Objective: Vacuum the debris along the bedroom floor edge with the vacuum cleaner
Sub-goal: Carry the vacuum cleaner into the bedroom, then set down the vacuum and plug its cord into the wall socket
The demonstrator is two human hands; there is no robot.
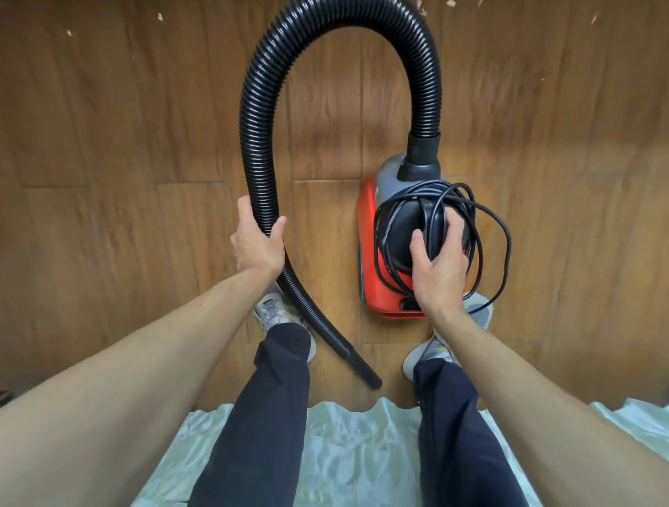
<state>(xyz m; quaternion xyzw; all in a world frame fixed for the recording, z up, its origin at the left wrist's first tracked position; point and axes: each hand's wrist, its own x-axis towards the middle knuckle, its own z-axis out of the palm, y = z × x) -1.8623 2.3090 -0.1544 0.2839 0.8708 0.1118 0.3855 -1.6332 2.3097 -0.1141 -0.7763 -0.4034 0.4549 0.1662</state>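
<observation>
Nearest to me, at the bottom of my view, lies a pale crinkled sheet (344,452). Both legs in dark trousers (268,416) cross over it, and the light shoes (278,315) stand on the wooden floor (108,144) just past its edge.

Between the shoes, the open end of the black ribbed hose (259,144) lies down near the floor. From there the hose climbs to the left hand (259,242), which grasps it. The thumb is wrapped round the near side and the fingers are curled round the far side.

To the right, the right hand (440,266) sits on top of the red vacuum cleaner (373,253). Its fingers and thumb are curled over the black top part, with strands of the black cord (499,239) caught under them. The cord hangs in loose loops around the machine's top and off its right side. The vacuum cleaner stands on the floor just ahead of the right shoe.

Farther out, the hose rises from the left hand in a tall arch and comes back down into the grey collar at the machine's far end.

Farthest away, small pale bits of debris (450,3) are scattered over the boards along the top of my view, well apart from the hose end.
</observation>
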